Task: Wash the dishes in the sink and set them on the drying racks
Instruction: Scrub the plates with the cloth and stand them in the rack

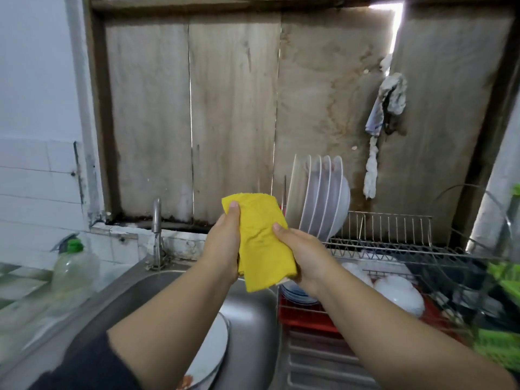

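Upright plates (323, 192) crowd the rack's (394, 220) left; right slots open.

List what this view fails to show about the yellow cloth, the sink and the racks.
Head view only:
- Whatever the yellow cloth wraps: hidden by the cloth, the left hand and the right hand.
- Plates in the sink: mostly covered by the left forearm, so their count is unclear.
- Lower rack contents at right: blurred.
- Green items at the right edge: cut off and smeared.
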A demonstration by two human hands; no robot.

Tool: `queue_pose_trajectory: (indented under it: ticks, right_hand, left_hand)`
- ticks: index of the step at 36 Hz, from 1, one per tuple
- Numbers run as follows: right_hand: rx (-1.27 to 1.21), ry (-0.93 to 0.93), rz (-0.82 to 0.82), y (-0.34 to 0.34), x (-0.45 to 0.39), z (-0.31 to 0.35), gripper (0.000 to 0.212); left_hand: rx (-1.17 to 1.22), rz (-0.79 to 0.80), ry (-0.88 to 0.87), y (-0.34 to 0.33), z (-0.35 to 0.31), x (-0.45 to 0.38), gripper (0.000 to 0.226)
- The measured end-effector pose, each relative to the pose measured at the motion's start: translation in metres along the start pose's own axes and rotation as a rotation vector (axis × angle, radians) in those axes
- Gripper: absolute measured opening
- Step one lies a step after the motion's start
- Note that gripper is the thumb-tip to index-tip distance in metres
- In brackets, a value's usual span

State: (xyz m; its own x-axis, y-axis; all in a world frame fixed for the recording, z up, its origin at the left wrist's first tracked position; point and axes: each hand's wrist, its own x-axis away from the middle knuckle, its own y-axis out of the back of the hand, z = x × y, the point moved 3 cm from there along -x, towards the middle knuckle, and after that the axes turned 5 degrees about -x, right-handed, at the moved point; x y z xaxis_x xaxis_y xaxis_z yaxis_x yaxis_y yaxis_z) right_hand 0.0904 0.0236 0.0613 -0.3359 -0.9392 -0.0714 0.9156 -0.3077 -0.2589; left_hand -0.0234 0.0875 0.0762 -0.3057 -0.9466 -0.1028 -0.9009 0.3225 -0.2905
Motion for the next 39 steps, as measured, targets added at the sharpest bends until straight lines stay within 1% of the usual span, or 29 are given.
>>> queue_pose_trajectory:
  ticks: [2,4,7,9,12,14,16,17,18,20,21,23,25,27,29,30,32,34,36,37,39]
  right_hand:
    - [-0.079,-0.029,0.049,-0.007,-0.001,-0.011,0.031]
    - [-0.151,-0.061,0.083,-0.019,-0.004,-0.025,0.042]
    - [-0.211,-0.088,0.133,-0.032,-0.012,-0.047,0.058]
    - [-0.226,-0.11,0.126,-0.043,-0.018,-0.064,0.055]
    - [-0.25,-0.107,0.041,-0.056,-0.022,-0.085,0.038]
    - [-0.286,-0.103,-0.004,-0.065,-0.027,-0.102,0.029]
    - [-0.295,-0.115,-0.018,-0.067,-0.027,-0.111,0.018]
    - [-0.313,-0.146,-0.026,-0.075,-0.032,-0.123,0.017]
    - [-0.325,-0.165,-0.039,-0.078,-0.034,-0.128,0.021]
    - [-0.346,-0.215,-0.055,-0.083,-0.037,-0.142,0.042]
    - [-0.352,-0.252,-0.069,-0.088,-0.04,-0.152,0.048]
    - [-0.378,-0.306,-0.09,-0.093,-0.043,-0.167,0.045]
    - [-0.452,-0.359,-0.073,-0.1,-0.046,-0.182,0.045]
    - [-0.506,-0.39,-0.036,-0.106,-0.048,-0.193,0.033]
    - [-0.495,-0.418,-0.037,-0.112,-0.051,-0.204,0.026]
    - [-0.484,-0.44,-0.058,-0.113,-0.055,-0.213,0.023]
    - [-0.484,-0.475,-0.111,-0.117,-0.06,-0.226,0.018]
    - [-0.471,-0.497,-0.179,-0.117,-0.065,-0.237,0.024]
    - [-0.475,-0.512,-0.237,-0.116,-0.071,-0.247,0.039]
    - [-0.488,-0.519,-0.264,-0.115,-0.073,-0.253,0.043]
    - [-0.549,-0.536,-0.29,-0.112,-0.076,-0.262,0.044]
  left_hand:
    - [-0.031,-0.002,0.027,0.013,0.007,0.001,0.029]
    - [-0.093,-0.005,0.029,0.031,0.015,-0.001,0.036]
    - [-0.18,-0.011,0.019,0.056,0.026,0.001,0.036]
    - [-0.259,-0.034,0.014,0.073,0.032,-0.001,0.036]
    - [-0.343,-0.073,0.02,0.095,0.043,-0.007,0.039]
    - [-0.371,-0.087,0.063,0.113,0.055,-0.015,0.038]
    - [-0.4,-0.086,0.095,0.118,0.06,-0.016,0.043]
    - [-0.456,-0.09,0.121,0.131,0.065,-0.022,0.048]
    - [-0.518,-0.092,0.122,0.135,0.066,-0.026,0.051]
    - [-0.567,-0.11,0.125,0.148,0.073,-0.033,0.052]
    - [-0.563,-0.12,0.14,0.156,0.079,-0.036,0.051]
    - [-0.524,-0.125,0.16,0.167,0.087,-0.041,0.048]
    - [-0.487,-0.087,0.175,0.178,0.098,-0.047,0.042]
    - [-0.482,-0.08,0.197,0.187,0.107,-0.053,0.033]
    - [-0.472,-0.104,0.223,0.198,0.115,-0.059,0.023]
    - [-0.467,-0.12,0.244,0.205,0.121,-0.065,0.021]
    - [-0.489,-0.15,0.283,0.215,0.129,-0.072,0.025]
    - [-0.522,-0.142,0.313,0.221,0.139,-0.078,0.029]
    - [-0.524,-0.134,0.36,0.227,0.151,-0.085,0.039]
    - [-0.498,-0.123,0.399,0.231,0.159,-0.088,0.041]
    - [-0.399,-0.116,0.465,0.239,0.174,-0.088,0.035]
